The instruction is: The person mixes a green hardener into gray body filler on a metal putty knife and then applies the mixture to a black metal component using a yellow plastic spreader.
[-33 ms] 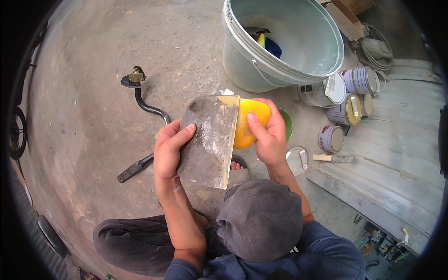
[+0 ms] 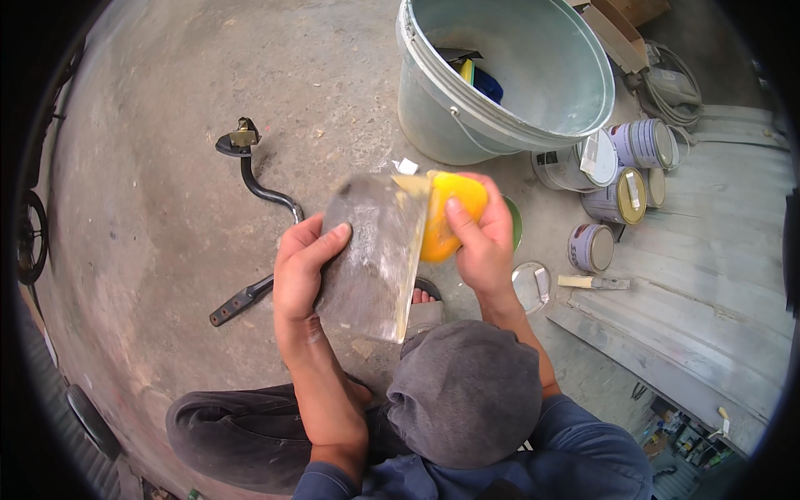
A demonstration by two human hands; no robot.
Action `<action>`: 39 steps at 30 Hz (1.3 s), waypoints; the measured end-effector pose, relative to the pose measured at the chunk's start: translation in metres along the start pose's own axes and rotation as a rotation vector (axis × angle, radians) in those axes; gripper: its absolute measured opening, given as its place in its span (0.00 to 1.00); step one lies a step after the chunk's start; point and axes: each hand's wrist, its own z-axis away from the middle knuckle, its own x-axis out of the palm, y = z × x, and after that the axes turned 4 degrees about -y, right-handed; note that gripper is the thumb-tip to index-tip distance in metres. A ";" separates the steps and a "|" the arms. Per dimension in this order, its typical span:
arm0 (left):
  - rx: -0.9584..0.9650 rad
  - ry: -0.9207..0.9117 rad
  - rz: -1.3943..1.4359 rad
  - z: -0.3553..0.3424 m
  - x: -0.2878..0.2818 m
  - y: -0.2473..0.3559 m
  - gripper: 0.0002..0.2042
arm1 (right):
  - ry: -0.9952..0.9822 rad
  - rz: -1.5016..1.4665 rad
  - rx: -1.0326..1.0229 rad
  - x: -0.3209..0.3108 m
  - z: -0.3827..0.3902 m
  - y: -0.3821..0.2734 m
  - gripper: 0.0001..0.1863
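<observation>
My left hand (image 2: 310, 254) grips a thin, worn grey board (image 2: 367, 271) by its left side, thumb on top. Cream-coloured residue runs along the board's right edge, and its upper corner is smeared. In my right hand (image 2: 483, 237) is a yellow, smooth, rounded flat piece (image 2: 442, 233), pinched with the thumb on its face. Its left side meets the board's right edge, where the exact contact cannot be made out. Below the board, a sandalled foot (image 2: 425, 294) shows in part.
A large pale bucket (image 2: 433, 137) with several items inside stands ahead. Paint cans (image 2: 592, 248) and a flat wooden-handled tool (image 2: 593, 282) lie right, beside a metal sheet (image 2: 692, 275). On the left floor is a bent black metal part (image 2: 265, 193). A green container (image 2: 513, 223) is partly hidden behind my right hand.
The yellow piece and my right hand have shifted slightly right and up. The board has tilted a little, its lower edge slightly lower. My left hand has hardly moved.
</observation>
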 end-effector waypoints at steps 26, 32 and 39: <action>0.449 0.292 0.398 -0.023 0.043 -0.041 0.16 | -0.149 -0.818 0.291 0.009 -0.005 0.018 0.30; 0.312 0.207 0.189 -0.020 0.036 -0.042 0.17 | -0.226 -0.368 0.293 0.012 0.000 0.008 0.30; 0.385 0.241 0.155 -0.019 0.027 -0.042 0.20 | -0.343 -0.111 0.300 0.001 0.000 0.004 0.29</action>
